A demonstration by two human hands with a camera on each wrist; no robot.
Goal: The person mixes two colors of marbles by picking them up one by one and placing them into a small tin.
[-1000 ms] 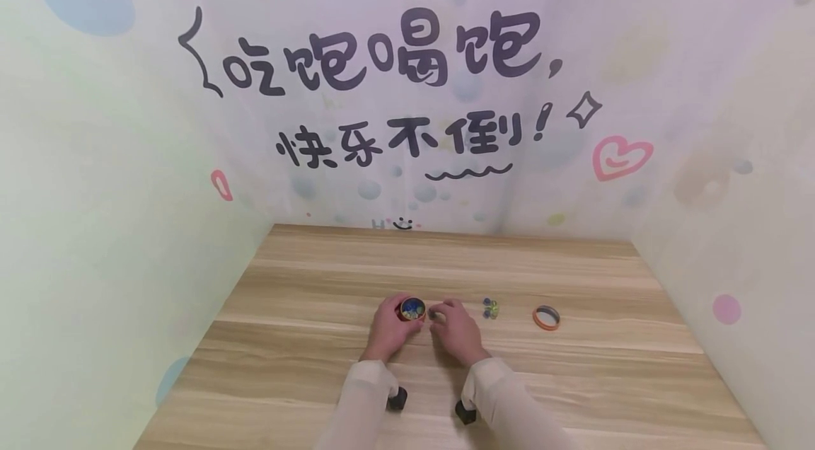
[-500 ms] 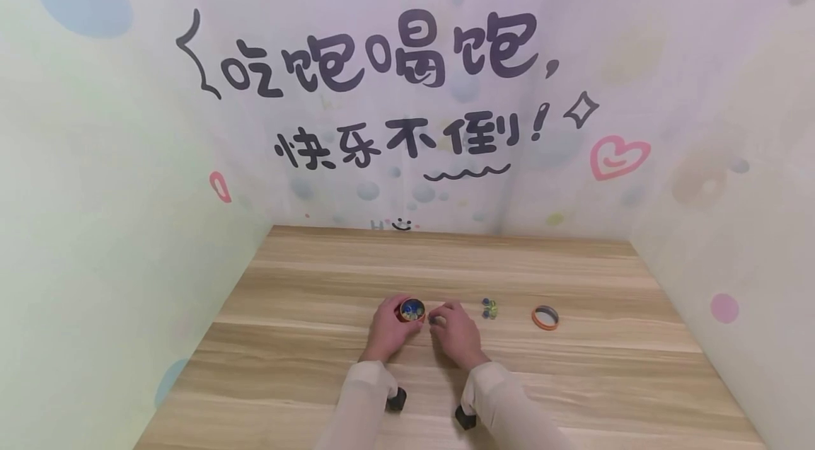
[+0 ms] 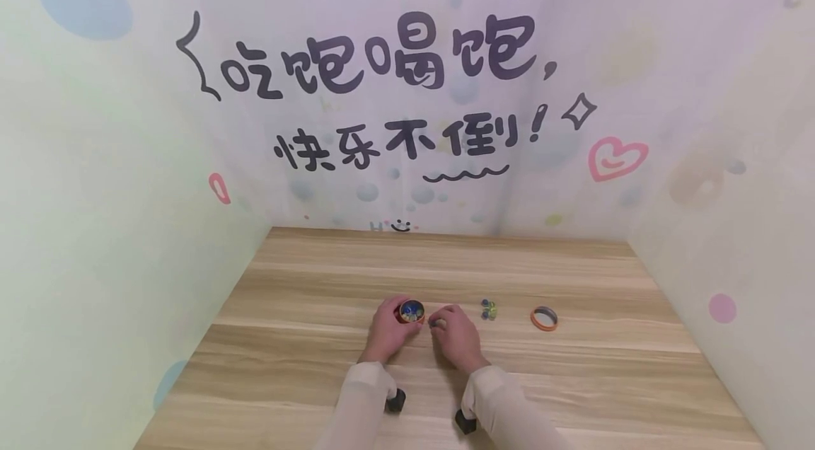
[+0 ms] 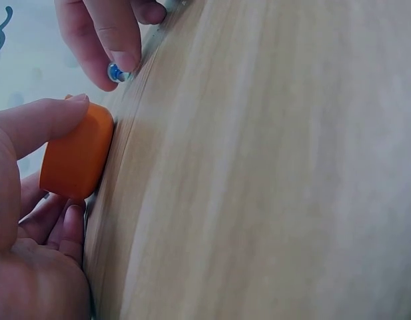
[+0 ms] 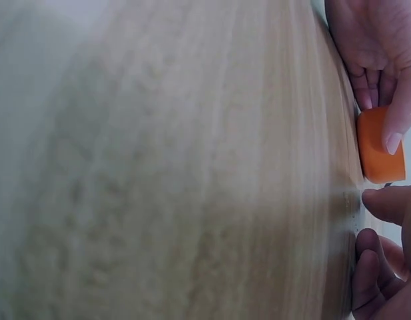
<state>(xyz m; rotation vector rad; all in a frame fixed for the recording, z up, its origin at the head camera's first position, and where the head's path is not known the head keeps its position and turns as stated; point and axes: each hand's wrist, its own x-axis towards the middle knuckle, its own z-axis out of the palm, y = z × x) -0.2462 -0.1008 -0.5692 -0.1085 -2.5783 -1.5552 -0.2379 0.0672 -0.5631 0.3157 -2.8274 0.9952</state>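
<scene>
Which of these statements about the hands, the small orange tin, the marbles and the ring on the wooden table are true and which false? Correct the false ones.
1. The left hand grips the orange tin. True.
2. The tin is empty. False: the head view shows coloured marbles inside it.
3. The right hand pinches a marble in its fingers. True.
4. The orange ring lies between the two hands. False: it lies apart, to the right of the right hand.
5. A few loose marbles lie on the table between the right hand and the ring. True.
</scene>
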